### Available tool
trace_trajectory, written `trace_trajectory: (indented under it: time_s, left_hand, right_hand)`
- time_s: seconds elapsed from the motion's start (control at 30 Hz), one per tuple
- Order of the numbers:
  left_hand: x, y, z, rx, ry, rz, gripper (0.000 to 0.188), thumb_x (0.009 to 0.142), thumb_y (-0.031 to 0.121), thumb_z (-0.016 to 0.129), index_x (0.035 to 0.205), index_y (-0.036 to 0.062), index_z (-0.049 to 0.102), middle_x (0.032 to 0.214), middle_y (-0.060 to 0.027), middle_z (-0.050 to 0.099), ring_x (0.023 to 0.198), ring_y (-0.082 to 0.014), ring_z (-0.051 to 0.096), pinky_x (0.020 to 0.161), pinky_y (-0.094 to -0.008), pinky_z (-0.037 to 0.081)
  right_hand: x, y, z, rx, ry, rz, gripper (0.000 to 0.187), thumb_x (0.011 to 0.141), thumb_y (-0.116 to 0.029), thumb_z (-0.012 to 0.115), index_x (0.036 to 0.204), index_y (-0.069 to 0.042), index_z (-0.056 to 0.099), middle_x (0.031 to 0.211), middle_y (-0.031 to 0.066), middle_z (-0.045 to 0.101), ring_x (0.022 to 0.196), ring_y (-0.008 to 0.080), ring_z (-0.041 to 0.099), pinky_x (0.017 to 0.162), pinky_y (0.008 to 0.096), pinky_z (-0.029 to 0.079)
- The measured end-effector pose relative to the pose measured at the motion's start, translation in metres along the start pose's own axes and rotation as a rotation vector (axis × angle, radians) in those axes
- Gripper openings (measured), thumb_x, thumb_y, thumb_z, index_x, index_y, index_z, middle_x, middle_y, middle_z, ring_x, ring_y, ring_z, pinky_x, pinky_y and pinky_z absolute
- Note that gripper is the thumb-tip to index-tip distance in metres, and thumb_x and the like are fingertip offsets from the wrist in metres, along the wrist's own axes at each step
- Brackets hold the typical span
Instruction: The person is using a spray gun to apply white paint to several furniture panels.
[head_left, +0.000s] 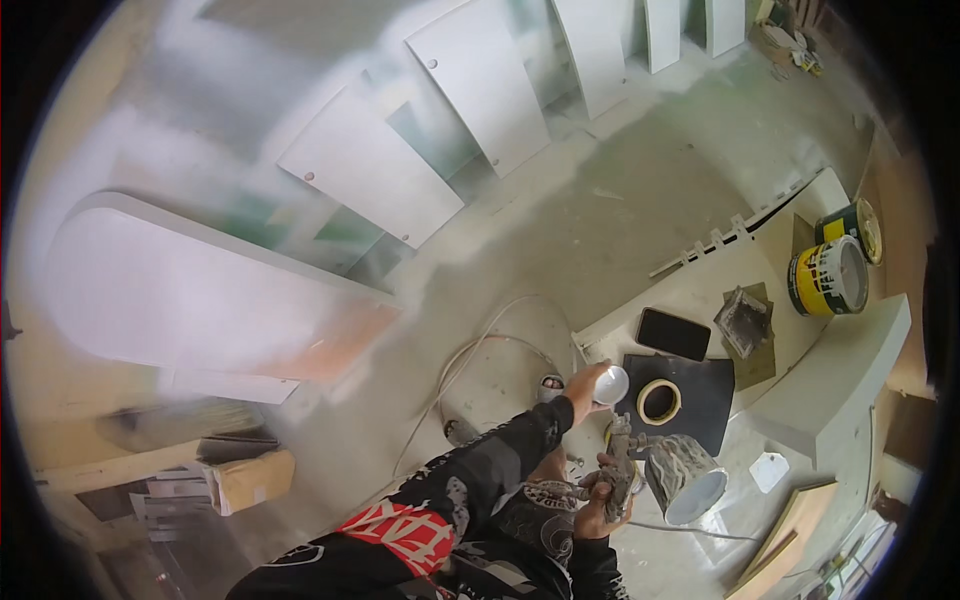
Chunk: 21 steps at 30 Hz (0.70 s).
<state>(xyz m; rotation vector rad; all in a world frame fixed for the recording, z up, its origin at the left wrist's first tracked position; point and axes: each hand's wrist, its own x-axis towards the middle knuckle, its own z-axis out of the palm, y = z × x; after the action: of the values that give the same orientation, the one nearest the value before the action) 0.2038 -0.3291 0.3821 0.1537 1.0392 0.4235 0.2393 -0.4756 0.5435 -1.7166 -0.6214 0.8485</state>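
The left hand (pixel 585 388) has its grip closed around a small white cup (pixel 611 386), which is held above the near left edge of the bench (pixel 620 330). The right hand (pixel 597 503) is nearer to the body, and its fingers are wrapped around the handle of a spray gun (pixel 620 440), which is spotted with dried paint. On the right side of the gun there is a paint-smeared container (pixel 683 470), tilted, with its pale round end toward the near right.

On the bench, a tape roll (pixel 659 383) lies upon a black sheet (pixel 710 385), just to the right of the white cup. Farther away lies a dark phone (pixel 674 334), and at the far right two paint buckets (pixel 828 276) stand side by side. On the left, white panels (pixel 375 165) are placed in a row.
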Motion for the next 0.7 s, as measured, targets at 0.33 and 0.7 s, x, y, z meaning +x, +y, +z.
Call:
trace_trajectory:
  time_s: [0.33, 0.7]
  left_hand:
    - [-0.012, 0.002, -0.059, 0.053, -0.125, 0.153, 0.043, 0.099, 0.036, 0.045, 0.135, 0.0119, 0.041, 0.136, -0.0099, 0.047, 0.122, -0.0291, 0.053, 0.100, -0.0434, 0.042]
    - [-0.156, -0.127, -0.335, 1.065, 0.377, 0.393, 0.035, 0.088, 0.028, 0.053, 0.119, 0.0105, 0.053, 0.104, -0.0083, 0.062, 0.099, -0.0255, 0.060, 0.075, -0.0423, 0.052]
  right_hand:
    - [0.012, 0.010, 0.014, 0.063, -0.132, 0.008, 0.056, 0.092, -0.049, 0.058, 0.104, 0.006, 0.062, 0.088, 0.0097, 0.066, 0.063, 0.0123, 0.059, 0.058, 0.0269, 0.047]
    - [-0.011, -0.022, 0.096, 0.047, -0.600, -0.173, 0.035, 0.090, -0.015, 0.063, 0.119, 0.005, 0.057, 0.099, 0.0119, 0.067, 0.073, 0.0130, 0.062, 0.067, 0.0271, 0.052]
